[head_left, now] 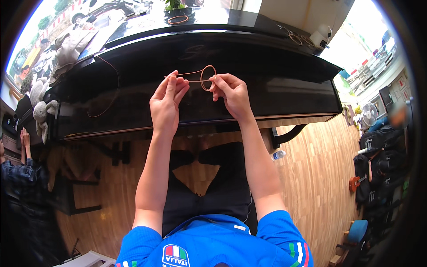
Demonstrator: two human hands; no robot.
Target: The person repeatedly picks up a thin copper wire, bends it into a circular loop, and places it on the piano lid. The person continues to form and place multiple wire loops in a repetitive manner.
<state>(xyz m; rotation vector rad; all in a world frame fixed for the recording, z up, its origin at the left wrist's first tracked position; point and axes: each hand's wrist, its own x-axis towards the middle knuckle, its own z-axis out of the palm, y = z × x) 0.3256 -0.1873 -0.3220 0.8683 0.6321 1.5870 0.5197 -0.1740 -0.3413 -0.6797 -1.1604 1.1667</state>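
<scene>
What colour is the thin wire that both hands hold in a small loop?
The thin coiled wire is copper-brown, shown best in the head view against the black glossy piano.

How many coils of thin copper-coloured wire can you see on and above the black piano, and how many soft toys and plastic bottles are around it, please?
Coiled wire loops: 3 (one held between the left hand and right hand at, one on the piano top, one near its right end)
Soft toys: 1
Plastic bottles: 1
Total: 5
</scene>
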